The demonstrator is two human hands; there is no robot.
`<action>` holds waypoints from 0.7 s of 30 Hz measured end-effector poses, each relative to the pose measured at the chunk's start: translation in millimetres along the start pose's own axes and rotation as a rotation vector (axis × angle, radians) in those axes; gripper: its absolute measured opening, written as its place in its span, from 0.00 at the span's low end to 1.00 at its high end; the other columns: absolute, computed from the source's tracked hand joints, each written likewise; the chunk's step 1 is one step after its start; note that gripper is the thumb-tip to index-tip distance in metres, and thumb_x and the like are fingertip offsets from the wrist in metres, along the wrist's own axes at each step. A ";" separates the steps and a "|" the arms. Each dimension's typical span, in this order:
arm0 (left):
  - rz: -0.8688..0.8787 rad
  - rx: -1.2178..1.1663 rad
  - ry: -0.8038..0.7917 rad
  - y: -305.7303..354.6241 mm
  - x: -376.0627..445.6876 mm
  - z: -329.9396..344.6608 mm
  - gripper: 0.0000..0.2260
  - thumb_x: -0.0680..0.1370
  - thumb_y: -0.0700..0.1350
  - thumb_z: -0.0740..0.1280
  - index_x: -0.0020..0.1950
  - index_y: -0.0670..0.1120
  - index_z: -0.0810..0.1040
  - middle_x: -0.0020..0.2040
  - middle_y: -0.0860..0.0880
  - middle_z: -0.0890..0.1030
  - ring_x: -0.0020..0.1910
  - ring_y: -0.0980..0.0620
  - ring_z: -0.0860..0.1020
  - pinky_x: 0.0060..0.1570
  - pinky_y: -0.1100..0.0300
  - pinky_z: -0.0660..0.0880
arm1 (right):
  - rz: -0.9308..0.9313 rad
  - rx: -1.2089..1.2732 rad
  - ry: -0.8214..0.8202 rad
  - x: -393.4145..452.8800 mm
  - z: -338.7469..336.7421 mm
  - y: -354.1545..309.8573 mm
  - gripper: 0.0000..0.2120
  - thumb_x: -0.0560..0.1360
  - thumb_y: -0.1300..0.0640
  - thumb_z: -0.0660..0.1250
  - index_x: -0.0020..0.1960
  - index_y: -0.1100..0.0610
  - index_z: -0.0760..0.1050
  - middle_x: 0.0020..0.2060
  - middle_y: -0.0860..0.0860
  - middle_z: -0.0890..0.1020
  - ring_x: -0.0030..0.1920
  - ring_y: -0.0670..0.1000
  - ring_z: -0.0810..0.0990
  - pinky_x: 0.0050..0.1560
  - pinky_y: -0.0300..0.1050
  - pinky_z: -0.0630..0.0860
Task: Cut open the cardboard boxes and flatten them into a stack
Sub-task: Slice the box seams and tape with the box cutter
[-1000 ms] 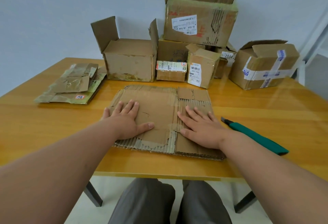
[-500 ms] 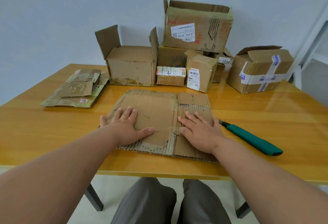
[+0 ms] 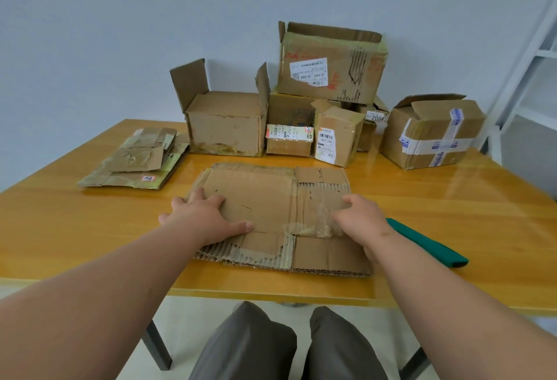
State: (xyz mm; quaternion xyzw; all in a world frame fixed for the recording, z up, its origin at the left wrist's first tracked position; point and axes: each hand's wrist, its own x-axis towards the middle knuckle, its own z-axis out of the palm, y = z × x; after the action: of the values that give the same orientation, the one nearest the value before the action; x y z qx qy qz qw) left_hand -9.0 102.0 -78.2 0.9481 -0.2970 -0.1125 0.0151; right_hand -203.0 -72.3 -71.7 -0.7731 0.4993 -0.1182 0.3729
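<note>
A flattened cardboard box (image 3: 271,199) lies on the wooden table (image 3: 452,214) right in front of me. My left hand (image 3: 202,217) is at its left edge, fingers curled at the edge and thumb lying on top. At the right edge, my right hand (image 3: 361,220) grips the cardboard with curled fingers. A stack of flattened boxes (image 3: 135,162) lies at the left. Several unflattened boxes stand at the back: an open-flapped box (image 3: 226,123), a large box (image 3: 331,63) on top of others, and a taped box (image 3: 434,132) on the right.
A green utility knife (image 3: 428,244) lies on the table right of the cardboard, partly hidden by my right wrist. A white shelf frame (image 3: 536,63) stands at the far right. My knees are below the table's near edge.
Both hands slid outward from flat on the middle of the cardboard to its left and right edges, and their fingers curled. The view tilted up slightly.
</note>
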 end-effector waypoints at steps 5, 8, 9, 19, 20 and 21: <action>0.073 0.084 0.122 -8.3 -8.4 -3.6 0.44 0.62 0.81 0.59 0.73 0.63 0.62 0.78 0.52 0.52 0.74 0.41 0.51 0.66 0.37 0.59 | 0.246 0.479 -0.038 -3.9 -11.2 6.2 0.23 0.78 0.58 0.70 0.69 0.61 0.68 0.58 0.57 0.78 0.51 0.56 0.76 0.44 0.50 0.71; 0.118 0.099 0.184 -15.7 -11.3 -7.9 0.44 0.61 0.81 0.58 0.73 0.63 0.62 0.79 0.52 0.49 0.75 0.41 0.49 0.68 0.37 0.58 | 0.294 0.626 -0.081 -7.9 -12.9 8.1 0.14 0.77 0.59 0.70 0.61 0.62 0.76 0.47 0.57 0.82 0.45 0.58 0.81 0.39 0.49 0.77; 0.130 0.100 0.201 -18.6 -12.3 -10.5 0.45 0.61 0.81 0.58 0.74 0.63 0.61 0.79 0.53 0.48 0.75 0.41 0.49 0.68 0.37 0.57 | 0.301 0.665 -0.101 -8.3 -12.8 8.3 0.13 0.76 0.59 0.70 0.59 0.61 0.77 0.47 0.58 0.83 0.46 0.59 0.82 0.41 0.51 0.78; 0.105 0.010 0.364 -69.0 -26.3 -35.1 0.47 0.61 0.79 0.62 0.76 0.65 0.55 0.79 0.54 0.48 0.75 0.41 0.49 0.71 0.38 0.56 | 0.134 0.875 -0.215 -23.4 10.5 -16.3 0.13 0.78 0.63 0.68 0.61 0.53 0.74 0.53 0.57 0.83 0.52 0.59 0.82 0.50 0.58 0.80; 0.091 -0.011 0.388 -75.8 -27.8 -38.1 0.47 0.61 0.79 0.63 0.76 0.65 0.55 0.79 0.54 0.48 0.75 0.40 0.49 0.71 0.38 0.56 | 0.098 0.882 -0.212 -25.0 14.0 -23.2 0.13 0.78 0.63 0.67 0.61 0.53 0.73 0.54 0.57 0.83 0.53 0.60 0.82 0.52 0.60 0.80; 0.075 -0.035 0.410 -83.3 -29.1 -41.2 0.47 0.61 0.78 0.64 0.76 0.65 0.55 0.78 0.54 0.48 0.75 0.40 0.49 0.71 0.38 0.56 | 0.068 0.886 -0.211 -26.9 17.6 -30.7 0.13 0.79 0.63 0.67 0.61 0.53 0.73 0.54 0.57 0.83 0.53 0.60 0.82 0.54 0.62 0.79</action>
State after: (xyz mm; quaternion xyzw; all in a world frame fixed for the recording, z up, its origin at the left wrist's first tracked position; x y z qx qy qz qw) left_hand 23.6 185.4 -40.1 0.9390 -0.3209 0.0784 0.0958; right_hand -185.0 -34.3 -57.5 -0.5301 0.3847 -0.2286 0.7202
